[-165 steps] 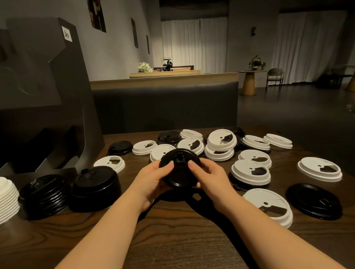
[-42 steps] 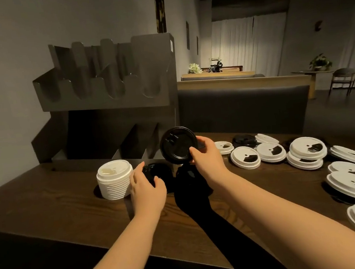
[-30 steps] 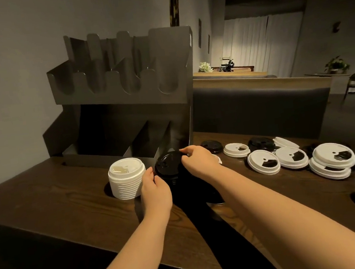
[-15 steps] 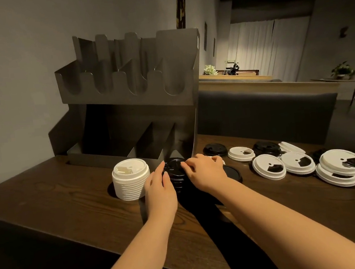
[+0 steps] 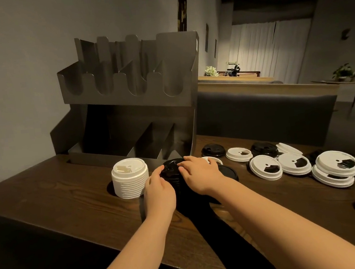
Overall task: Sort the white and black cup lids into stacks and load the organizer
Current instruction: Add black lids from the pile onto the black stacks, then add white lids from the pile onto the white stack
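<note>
**Black lid seated on its stack, both hands steadying it**

Since the frame a second and a half back, the round black plastic lid I had seen lifted in the right hand (image 5: 200,172) had come down onto the stack of black plastic lids (image 5: 173,171), and the view had swung left toward the tall grey metal organizer (image 5: 137,99); the left hand (image 5: 158,188), which had waited beside that stack, now cupped its near-left side, fingers curled against the ribbed edge; the right hand lay over the top and right rim, fingertips (image 5: 182,167) bent down onto the uppermost lid, pressing more than gripping. I judged the two-sided hold was there to square the column and nest the new lid, since a loose lid would slide once the stack was lifted.

The stack of white plastic lids (image 5: 130,178) stood just left of it, close to the left hand but apart from it, directly in front of the organizer's lower bins, which looked unfilled; that placement suited a short carry. Loose white flat lids (image 5: 265,167) and a single black lid (image 5: 213,150) lay spread on the dark wooden table (image 5: 69,204) to the right; sorting therefore seemed only partly done, and loading not yet begun.
</note>
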Available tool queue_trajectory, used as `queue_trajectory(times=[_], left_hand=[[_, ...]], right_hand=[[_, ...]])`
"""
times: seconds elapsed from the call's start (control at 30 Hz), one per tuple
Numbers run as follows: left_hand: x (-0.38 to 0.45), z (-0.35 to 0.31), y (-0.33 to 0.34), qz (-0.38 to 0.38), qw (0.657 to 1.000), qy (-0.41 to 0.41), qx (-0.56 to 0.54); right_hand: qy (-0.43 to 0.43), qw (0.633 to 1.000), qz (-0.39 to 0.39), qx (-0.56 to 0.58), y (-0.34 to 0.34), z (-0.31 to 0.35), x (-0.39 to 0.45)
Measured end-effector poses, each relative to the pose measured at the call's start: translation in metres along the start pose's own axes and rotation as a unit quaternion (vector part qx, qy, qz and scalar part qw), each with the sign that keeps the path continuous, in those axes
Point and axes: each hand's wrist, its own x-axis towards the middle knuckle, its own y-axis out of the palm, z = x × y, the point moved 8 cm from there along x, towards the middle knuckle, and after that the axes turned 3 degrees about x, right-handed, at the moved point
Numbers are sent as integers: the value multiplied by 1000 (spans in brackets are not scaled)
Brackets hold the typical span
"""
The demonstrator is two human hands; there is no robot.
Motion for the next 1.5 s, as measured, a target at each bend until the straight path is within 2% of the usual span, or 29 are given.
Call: queue_trajectory(times=[0.17, 0.4, 0.6, 0.8, 0.93, 1.03, 1.17, 1.3, 1.5], left_hand=[[-2, -8, 4, 1, 998, 45, 33], [-4, -4, 8, 31, 999, 33, 29], [-5, 0, 4, 35, 996, 16, -82], [-8, -9, -1, 15, 993, 54, -102], [-14, -23, -4, -3, 989, 140, -37], [-12, -19, 0, -4, 991, 134, 4], [-16, -27, -1, -28, 986, 147, 80], [-28, -44, 4, -44, 957, 210, 194], [-58, -73, 17, -10, 938, 279, 205]], right_hand=[[13, 999, 29, 4, 4, -7, 2], [5, 1000, 7, -15, 2, -11, -10], [-9, 999, -45, 17, -7, -17, -29], [-55, 997, -52, 6, -13, -17, -37], [-64, 996, -62, -10, -10, -14, -40], [-47, 997, -63, -20, -6, -17, -41], [-34, 996, -10, -77, -6, -12, -44], [-41, 994, 39, -91, -10, -7, -51], [-34, 997, -63, -36, -37, -11, -72]])
